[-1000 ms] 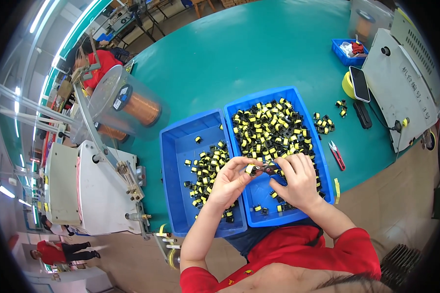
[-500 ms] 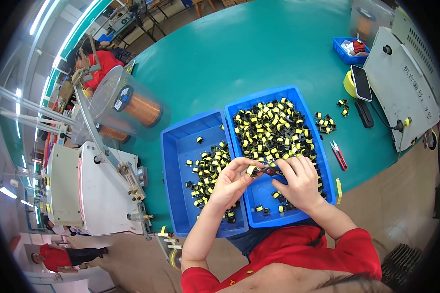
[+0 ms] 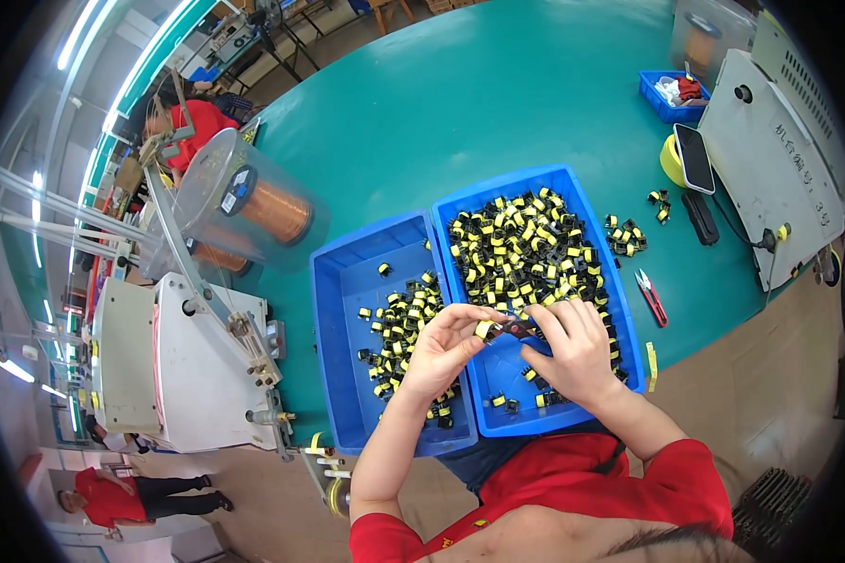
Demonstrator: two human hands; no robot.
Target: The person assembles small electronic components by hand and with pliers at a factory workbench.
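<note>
My left hand [image 3: 441,355] pinches a small coil bobbin [image 3: 484,329], black with a yellow tape wrap, between thumb and fingertips. My right hand [image 3: 577,361] is closed around a small dark hand tool [image 3: 516,329] with a reddish spot; its tip meets the bobbin, and its exact kind is hard to make out. Both hands hover over the right blue bin [image 3: 587,202], where a big pile of the same bobbins [image 3: 526,244] lies at the far end and a few sit near the front. A smaller heap [image 3: 399,324] of them rests in the left blue bin [image 3: 333,281].
Red-handled thread snips [image 3: 652,298] and loose bobbins [image 3: 626,236] lie right of the bins on the green table [image 3: 460,94]. Beyond are a phone [image 3: 694,159], yellow tape roll [image 3: 671,161] and grey machine [image 3: 770,169]. Copper wire spools [image 3: 277,211] and a white machine [image 3: 207,366] stand left.
My hands, the bobbin and the tool stay almost in place. At lower left, a person in a red top has shifted posture, legs spread wider.
</note>
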